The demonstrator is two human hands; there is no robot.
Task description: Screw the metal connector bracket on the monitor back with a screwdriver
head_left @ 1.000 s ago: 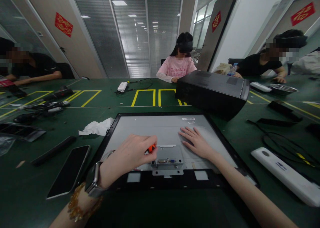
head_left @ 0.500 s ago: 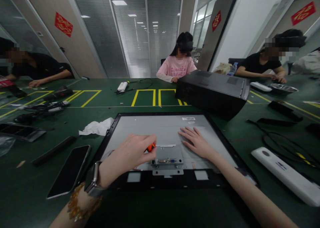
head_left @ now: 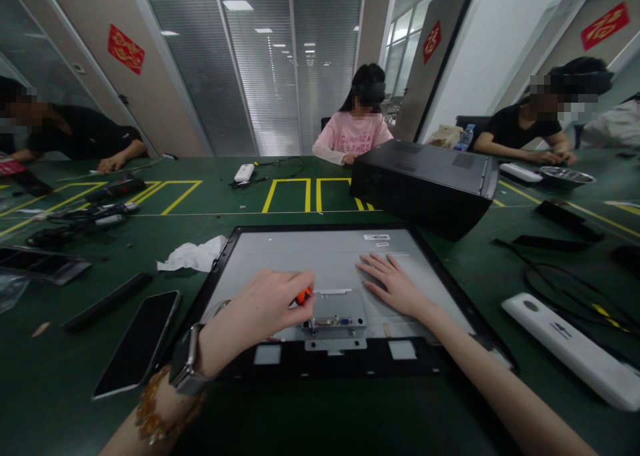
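A display panel with a grey metal back and black frame lies on the table before me. Near its front edge sits a small metal box with a blue and a white video port. My left hand is closed around the orange and black handle of a screwdriver, just over the box's left end. The shaft and tip are hidden behind my fingers. To the right of the box, my right hand rests flat on the panel's back with its fingers spread.
A large black casing stands behind the panel. A phone, a black strip and a crumpled tissue lie to the left. On the right are a white elongated device and black cables. Several people sit around the table.
My left hand stays over the box, its grip on the screwdriver shifted only very slightly. My right hand has not moved. The person at the left has moved a hand to the right.
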